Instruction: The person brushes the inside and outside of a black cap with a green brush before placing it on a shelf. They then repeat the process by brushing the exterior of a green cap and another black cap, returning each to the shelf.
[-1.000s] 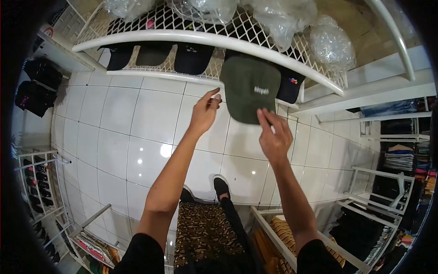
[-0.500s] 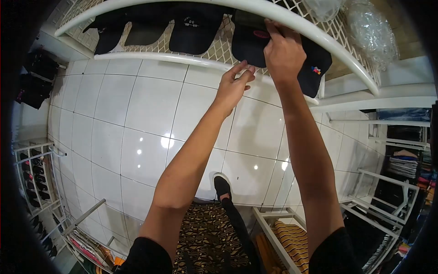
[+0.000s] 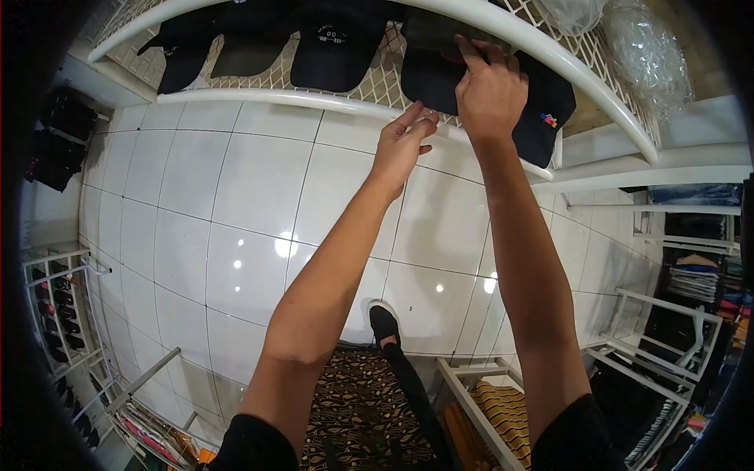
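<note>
Several dark caps lie in a row on a white wire-mesh rack (image 3: 338, 102) at the top of the view. My right hand (image 3: 492, 90) rests on a black cap (image 3: 428, 74), its fingers curled over the crown and partly covering a red mark. My left hand (image 3: 404, 145) is at the brim's lower edge by the rack's front rail, fingers apart, holding nothing visible. To the right lies a black cap with a colourful logo (image 3: 546, 118). Further left is a black cap with white lettering (image 3: 330, 59).
Clear plastic wrapping (image 3: 644, 59) lies at the upper right. White clothes racks (image 3: 660, 337) stand at the right, with striped clothing (image 3: 506, 412) near the bottom. Another rack (image 3: 149, 381) is at lower left. Below is a tiled floor (image 3: 251, 188).
My right hand's fingers now cover more of the red mark on the cap. My left hand has barely moved. The view has shifted slightly.
</note>
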A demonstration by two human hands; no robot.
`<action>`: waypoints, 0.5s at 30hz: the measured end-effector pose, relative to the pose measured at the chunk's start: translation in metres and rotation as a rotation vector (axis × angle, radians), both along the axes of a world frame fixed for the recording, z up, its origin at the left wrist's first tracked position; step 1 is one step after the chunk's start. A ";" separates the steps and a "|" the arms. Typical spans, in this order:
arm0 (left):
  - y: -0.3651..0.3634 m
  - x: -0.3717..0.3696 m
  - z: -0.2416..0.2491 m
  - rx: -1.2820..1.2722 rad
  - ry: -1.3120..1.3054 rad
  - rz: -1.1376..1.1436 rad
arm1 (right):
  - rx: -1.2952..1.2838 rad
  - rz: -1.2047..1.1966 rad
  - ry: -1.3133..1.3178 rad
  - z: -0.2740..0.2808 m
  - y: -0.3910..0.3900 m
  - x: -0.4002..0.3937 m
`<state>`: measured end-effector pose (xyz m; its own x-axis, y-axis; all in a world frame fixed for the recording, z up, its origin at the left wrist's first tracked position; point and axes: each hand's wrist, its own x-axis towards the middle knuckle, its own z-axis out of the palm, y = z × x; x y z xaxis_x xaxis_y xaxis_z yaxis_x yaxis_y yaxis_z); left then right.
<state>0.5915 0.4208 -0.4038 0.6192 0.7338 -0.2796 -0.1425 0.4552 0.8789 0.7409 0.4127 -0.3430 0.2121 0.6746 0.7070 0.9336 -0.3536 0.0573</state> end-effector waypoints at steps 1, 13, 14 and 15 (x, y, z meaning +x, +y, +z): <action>0.001 0.000 0.001 -0.012 -0.006 0.002 | -0.018 -0.025 -0.017 0.000 -0.001 -0.001; -0.080 -0.092 0.007 -0.191 0.026 0.080 | 0.012 0.139 0.296 -0.003 -0.076 -0.088; -0.099 -0.114 0.007 -0.274 0.075 0.107 | -0.042 0.139 0.399 -0.006 -0.101 -0.115; -0.121 -0.138 0.007 -0.356 0.125 0.136 | -0.146 0.147 0.498 -0.005 -0.127 -0.141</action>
<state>0.4533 0.2999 -0.3972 0.4683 0.6503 -0.5981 -0.1248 0.7189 0.6839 0.5998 0.2855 -0.3476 0.3936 0.8063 0.4415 0.8995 -0.2389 -0.3658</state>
